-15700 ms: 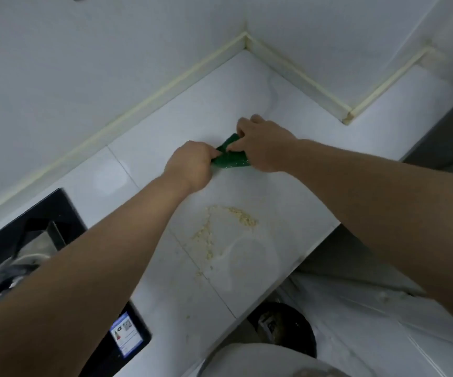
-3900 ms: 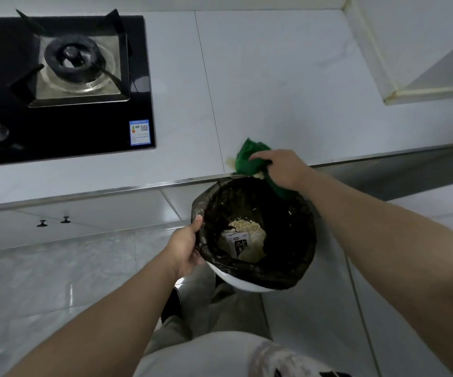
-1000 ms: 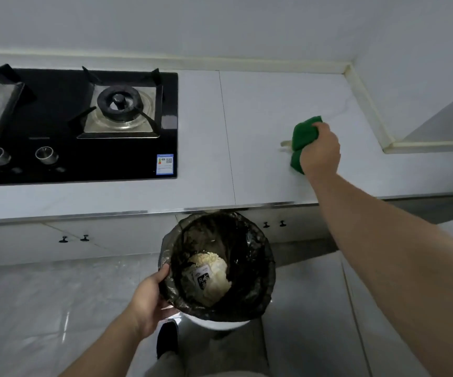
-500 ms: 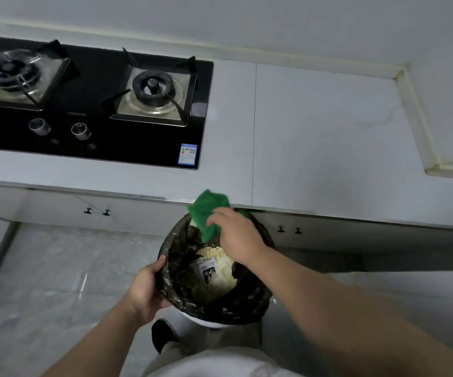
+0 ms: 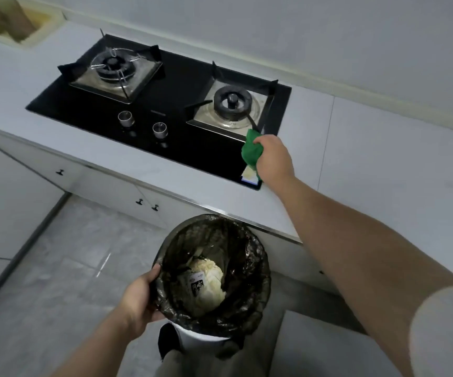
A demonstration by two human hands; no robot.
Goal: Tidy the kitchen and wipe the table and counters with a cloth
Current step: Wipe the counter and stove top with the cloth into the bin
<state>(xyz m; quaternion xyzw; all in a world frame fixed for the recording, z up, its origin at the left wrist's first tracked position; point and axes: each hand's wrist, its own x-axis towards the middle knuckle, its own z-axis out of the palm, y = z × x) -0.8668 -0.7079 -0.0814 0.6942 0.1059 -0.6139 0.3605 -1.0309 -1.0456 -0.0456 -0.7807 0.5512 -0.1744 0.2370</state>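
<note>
Cloth (image 5: pixel 251 151) green; hob (image 5: pixel 181 104) glossy black; bin liner (image 5: pixel 236 240) dark brown; table (image 5: pixel 383 148) white; floor (image 5: pixel 56 268) grey marbled

Head cam looks down (close-ish, prob.) on counter (image 5: pixel 383 159) & hob (image 5: pixel 176 91).

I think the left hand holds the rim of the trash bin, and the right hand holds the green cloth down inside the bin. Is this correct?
Not quite. The left hand does hold the rim of the trash bin, but the right hand holds the green cloth over the front right corner of the stove, not inside the bin. The head view shows this.
</note>
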